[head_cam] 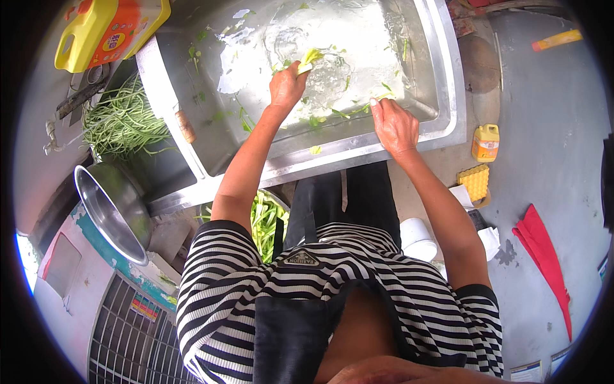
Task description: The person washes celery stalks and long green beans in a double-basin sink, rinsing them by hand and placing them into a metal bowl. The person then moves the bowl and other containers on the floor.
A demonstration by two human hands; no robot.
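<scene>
My left hand (288,86) is closed around a short bunch of pale green leafy stalks (311,58), held above the water in the stainless steel sink (225,149). At the sink's near right side, my right hand (397,126) has its thumb and curled fingers on a thin green leafy stem (357,113); the fingertips are partly hidden. Rippled water (331,79) covers the basin floor under strong glare. Loose leaf scraps (314,121) and stem bits (245,120) float or lie in it. One yellow-green leaf piece (315,150) sticks near the front rim.
Long green beans (122,120) fill the left basin, near a wooden handle (185,126) on the divider. A steel bowl (112,211) stands below left. Cut greens (268,218) sit low by my legs. A yellow jug (115,33) is at upper left; a white bucket (418,239) stands right.
</scene>
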